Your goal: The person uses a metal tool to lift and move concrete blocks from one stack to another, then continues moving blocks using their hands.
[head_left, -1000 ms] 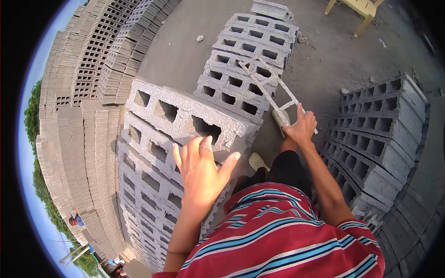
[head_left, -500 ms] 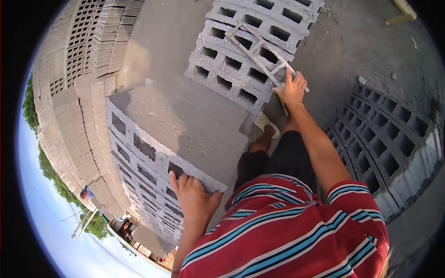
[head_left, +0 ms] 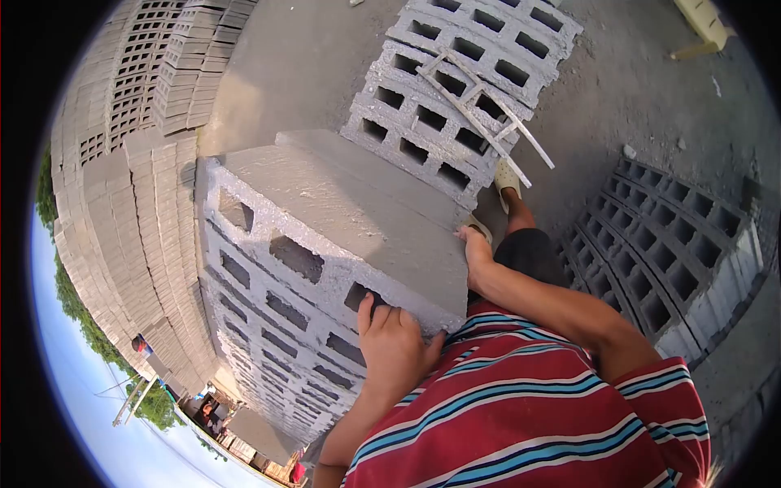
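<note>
A grey hollow concrete block (head_left: 350,220) lies on top of a tall stack beside my body. My left hand (head_left: 394,342) grips its near end, with fingertips in one of the holes and the thumb at the corner. On the opposite side, my right hand (head_left: 478,254) holds the block's edge, its fingers close together and partly hidden. A small ladder-like frame (head_left: 480,110) rests on another group of hollow blocks (head_left: 390,122), touched by neither hand.
More hollow blocks (head_left: 651,236) are stacked at the right. Long rows of stacked blocks (head_left: 122,236) stand at the left. A pale yellow object (head_left: 701,28) is at the upper right. My feet are between the stacks. People are visible in the distance at the lower left.
My right hand has let go of the ladder-like frame and moved down to the block's edge. The frame now lies on the blocks. My left hand keeps its place at the hole.
</note>
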`<control>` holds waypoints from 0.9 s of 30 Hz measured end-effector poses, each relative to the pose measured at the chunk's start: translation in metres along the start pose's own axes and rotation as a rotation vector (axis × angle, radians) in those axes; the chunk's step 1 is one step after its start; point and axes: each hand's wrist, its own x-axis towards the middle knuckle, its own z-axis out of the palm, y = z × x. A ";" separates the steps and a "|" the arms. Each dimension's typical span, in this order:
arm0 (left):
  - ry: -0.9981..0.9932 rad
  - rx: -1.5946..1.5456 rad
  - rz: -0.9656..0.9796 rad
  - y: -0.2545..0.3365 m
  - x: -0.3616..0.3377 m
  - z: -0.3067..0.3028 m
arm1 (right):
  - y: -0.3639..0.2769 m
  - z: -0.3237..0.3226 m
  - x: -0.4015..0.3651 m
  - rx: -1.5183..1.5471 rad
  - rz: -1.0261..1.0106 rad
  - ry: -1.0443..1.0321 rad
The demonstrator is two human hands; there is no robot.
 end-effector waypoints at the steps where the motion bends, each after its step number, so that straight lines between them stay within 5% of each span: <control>1: -0.003 -0.009 0.010 -0.001 -0.001 0.000 | 0.000 0.001 -0.002 -0.011 0.013 0.010; 8: 0.022 -0.113 -0.052 -0.015 0.001 -0.079 | 0.008 0.024 -0.052 -0.016 0.058 0.053; 12: 0.064 -0.127 -0.090 -0.020 0.004 -0.105 | 0.002 0.034 -0.076 -0.128 -0.093 0.018; 27: 0.110 -0.064 -0.113 0.025 0.034 -0.046 | -0.056 -0.006 -0.041 -0.268 -0.094 -0.271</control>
